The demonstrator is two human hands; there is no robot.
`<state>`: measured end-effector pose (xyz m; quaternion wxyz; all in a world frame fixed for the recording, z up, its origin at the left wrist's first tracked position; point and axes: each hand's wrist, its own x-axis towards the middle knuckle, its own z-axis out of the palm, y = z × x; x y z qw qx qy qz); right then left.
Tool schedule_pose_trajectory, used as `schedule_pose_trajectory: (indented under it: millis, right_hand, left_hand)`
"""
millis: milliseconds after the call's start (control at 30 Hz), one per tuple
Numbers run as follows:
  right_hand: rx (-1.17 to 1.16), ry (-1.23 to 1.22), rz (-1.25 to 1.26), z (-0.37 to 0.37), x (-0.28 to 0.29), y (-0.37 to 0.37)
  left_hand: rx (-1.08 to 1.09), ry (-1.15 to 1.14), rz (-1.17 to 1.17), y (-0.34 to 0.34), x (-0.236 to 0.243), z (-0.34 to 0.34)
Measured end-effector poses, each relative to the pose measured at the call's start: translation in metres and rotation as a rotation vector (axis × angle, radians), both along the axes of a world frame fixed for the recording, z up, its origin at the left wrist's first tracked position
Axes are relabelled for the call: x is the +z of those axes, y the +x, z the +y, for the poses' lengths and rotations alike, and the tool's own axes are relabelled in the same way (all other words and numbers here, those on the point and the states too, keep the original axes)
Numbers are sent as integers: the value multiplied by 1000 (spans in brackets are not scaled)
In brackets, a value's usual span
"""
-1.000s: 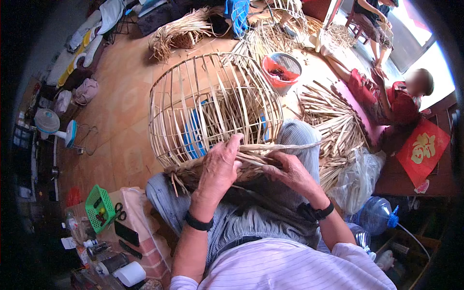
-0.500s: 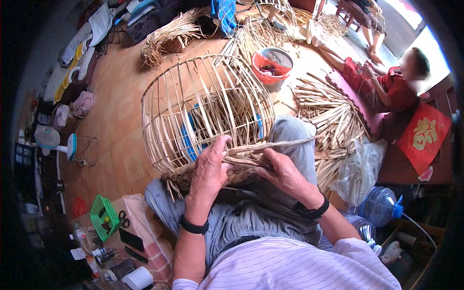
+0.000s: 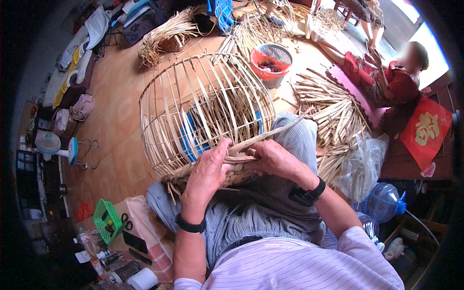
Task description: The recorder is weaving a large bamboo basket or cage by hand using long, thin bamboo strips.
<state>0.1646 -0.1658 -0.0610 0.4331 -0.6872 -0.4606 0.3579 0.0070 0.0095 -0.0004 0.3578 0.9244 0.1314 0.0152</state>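
Observation:
A large open-ribbed basket frame [image 3: 153, 133] of thin pale slats lies on its side against my knees. Along its near edge runs a woven band [image 3: 237, 175] of dried plant strands. My left hand [image 3: 207, 170] is closed at this edge, thumb and fingers pinching the strands. Just to the right, my right hand [image 3: 278, 158] grips a flat dried strand [image 3: 278, 130], whose loose end slants up over my right knee. The fingertips of both hands are partly hidden by strands and the band. Through the ribs, a blue thing [image 3: 187, 137] and more dried strands show.
Dried stalks [image 3: 333, 104] are spread on the floor to the right, near a seated person in red [image 3: 403, 82]. A grey bucket with a red liner [image 3: 271, 65] stands beyond the basket. Near my left are a green plastic basket [image 3: 107, 222], scissors [image 3: 126, 222] and a phone [image 3: 135, 241].
My right hand has moved slightly left and up, closer to my left hand. The strand in it now tilts more steeply upward. The person in red has shifted an arm.

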Motion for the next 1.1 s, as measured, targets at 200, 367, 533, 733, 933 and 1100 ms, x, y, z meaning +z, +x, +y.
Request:
schedule_pose_trajectory:
  millis: [200,367,533,733,933,1100]
  right_hand:
    - [-94,89,-178,-8,-17,-11]
    - [-165,176,-312,-26,-6,-38]
    - [-91,-17,-459,-37,24,-44]
    - [-82,23,-139,-27,68,-46]
    - [-22,311,833,-45,80,6]
    - [-251,285,161,-24,29,11]
  left_hand:
    - [33,59,-52,-2,1,-5]
    - [73,267,-176,-20,-9,-19]
    - [37,216,-246,-23,-16,-13]
    - [98,217,-393,-22,-33,-10]
    - [156,177,-392,-16,-39,-11]
    - [213,125,-358,-12,-33,-14]
